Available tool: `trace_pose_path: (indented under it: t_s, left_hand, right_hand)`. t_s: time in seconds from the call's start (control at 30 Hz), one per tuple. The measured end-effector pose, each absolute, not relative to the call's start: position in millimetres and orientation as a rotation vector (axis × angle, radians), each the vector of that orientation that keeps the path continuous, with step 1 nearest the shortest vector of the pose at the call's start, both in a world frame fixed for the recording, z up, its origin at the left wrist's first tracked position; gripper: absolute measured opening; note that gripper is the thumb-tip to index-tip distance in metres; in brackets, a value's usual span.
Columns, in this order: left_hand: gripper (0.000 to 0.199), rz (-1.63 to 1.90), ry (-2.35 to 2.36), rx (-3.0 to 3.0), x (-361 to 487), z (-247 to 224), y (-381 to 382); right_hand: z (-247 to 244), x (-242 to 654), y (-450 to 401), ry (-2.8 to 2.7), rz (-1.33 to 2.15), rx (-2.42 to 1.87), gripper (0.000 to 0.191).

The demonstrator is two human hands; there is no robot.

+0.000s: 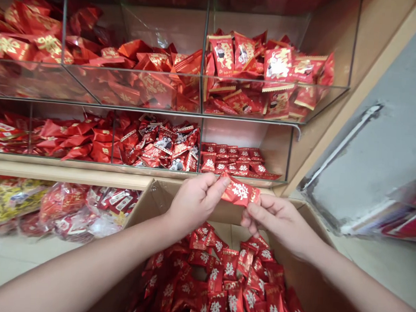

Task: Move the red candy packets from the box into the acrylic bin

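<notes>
Both my forearms (96, 257) come in from the lower corners of the frame, over a box (222, 215) at bottom centre where loose packets (229, 269) lie in a heap. Just right of the frame's centre I hold one packet (240, 190) above that heap, clear of it, between two hands. Its long axis runs nearly left to right, the right end dipping a little, the printed side towards me. Fingers of my left hand (194, 197) pinch the left end, so from there it lies to the right; my right hand (272, 214) grips the lower right corner, thumb in front, so from there it lies up and to the left. Neither hand is nearer: each touches an end. Directly above it in the frame, a compartment (276, 152) holds similar packets (242, 167) in rows. How deep the gap is, I cannot tell.
</notes>
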State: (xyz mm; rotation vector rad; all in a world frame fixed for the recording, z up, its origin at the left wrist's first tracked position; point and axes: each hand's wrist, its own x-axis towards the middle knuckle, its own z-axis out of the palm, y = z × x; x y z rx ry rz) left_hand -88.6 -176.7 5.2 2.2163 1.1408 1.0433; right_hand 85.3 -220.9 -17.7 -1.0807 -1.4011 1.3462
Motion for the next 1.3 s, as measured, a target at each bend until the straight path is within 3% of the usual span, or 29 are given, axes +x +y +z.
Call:
trace_pose_path:
  t_s: [0.7,0.83,0.93,1.13,1.3]
  left_hand:
    - [0.04,1.0,0.937,1.947,-91.2,10.1,-173.1]
    - [0.037,0.964,0.938,1.996,-90.7,5.9,-171.4]
    - [0.022,0.904,0.779,1.777,-88.2,1.4,-173.7]
    - [0.045,0.792,0.624,1.435,-84.2,1.7,-181.7]
    - [0.034,0.77,0.652,1.416,-83.6,6.1,-182.1]
  right_hand:
    - [-24.8,85.1,-214.3,-1.248,1.582,-0.903,0.028]
    - [-26.9,87.2,-214.1,-1.293,1.43,-1.019,0.027]
    - [-24.9,85.6,-216.0,-1.401,1.281,-1.069,0.027]
    - [-19.2,80.9,-219.9,-1.679,1.143,-1.057,0.025]
    - [-20.1,84.0,-220.2,-1.804,0.975,-1.031,0.02]
